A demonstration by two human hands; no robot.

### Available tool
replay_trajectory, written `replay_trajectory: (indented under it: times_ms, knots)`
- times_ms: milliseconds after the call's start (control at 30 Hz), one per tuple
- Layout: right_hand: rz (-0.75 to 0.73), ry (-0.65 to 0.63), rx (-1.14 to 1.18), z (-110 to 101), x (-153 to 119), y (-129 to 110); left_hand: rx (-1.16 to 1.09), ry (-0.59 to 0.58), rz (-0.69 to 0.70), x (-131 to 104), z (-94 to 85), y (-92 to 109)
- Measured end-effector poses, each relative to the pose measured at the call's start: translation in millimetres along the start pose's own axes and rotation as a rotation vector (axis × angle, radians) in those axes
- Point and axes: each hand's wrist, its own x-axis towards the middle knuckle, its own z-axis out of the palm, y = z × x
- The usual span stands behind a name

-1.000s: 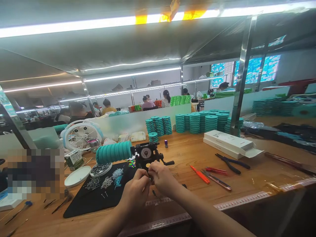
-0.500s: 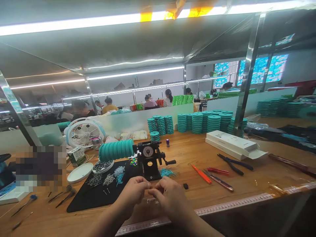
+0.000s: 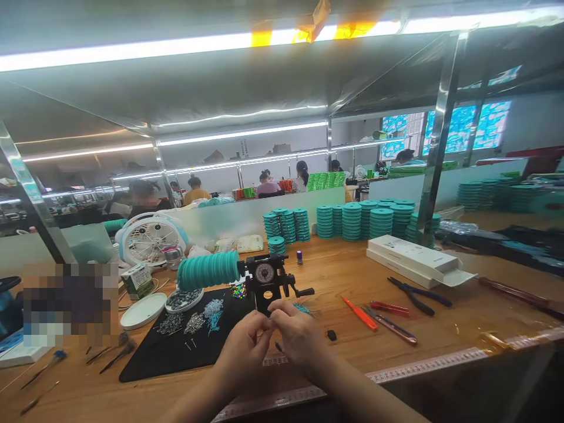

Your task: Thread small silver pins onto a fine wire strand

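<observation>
Fluorescent tubes lit a long wooden worktop (image 3: 440,329) where the left hand (image 3: 244,346) and right hand (image 3: 296,332) pinched one tiny, indistinct piece between fingertips, just before the black hand-cranked winder (image 3: 267,282); steadying both wrists would likely help.

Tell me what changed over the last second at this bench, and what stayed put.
Both hands drew back from the black winder toward the person, then went forward again; now the left hand and right hand meet fingertip to fingertip just before its base, pinching something too small to tell. The teal spools on the winder, the black mat and the orange cutter stayed where they were.
</observation>
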Motion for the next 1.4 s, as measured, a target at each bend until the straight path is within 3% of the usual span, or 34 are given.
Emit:
replay_trajectory:
  times_ms: [133, 333, 533, 700, 833, 1000, 1167, 1300, 1400]
  knots:
    - [0.075, -0.049, -0.02, 1, 23, 12, 0.142, 0.035, 0.106, -1, 5.6, -7]
    - [0.102, -0.055, -0.015, 7, 34, 22, 0.132, 0.059, 0.099, 2, 7.2, -14]
    - [0.041, -0.014, 0.023, 4, 28, 20, -0.156, 0.049, -0.163, 9, 5.1, -11]
    - [-0.045, 0.025, 0.053, -8, 13, 4, -0.419, 0.019, -0.39, 11, 5.5, -10]
    - [0.009, 0.089, 0.122, -11, -12, -10, -0.592, 0.022, -0.428, 8, 4.1, -3]
    - [0.126, 0.051, 0.193, 1, -37, -10, -0.694, 0.016, -0.448, 6, 5.4, 1]
    - [0.098, 0.055, 0.224, 4, -40, -12, -0.607, 0.035, -0.377, 6, 7.5, 0]
    - [-0.076, 0.053, 0.102, -8, -22, -18, -0.389, 0.041, -0.164, 5, 4.9, 3]
    - [-0.119, -0.007, 0.012, -17, -1, -14, -0.195, 0.025, -0.018, 2, 2.8, 5]
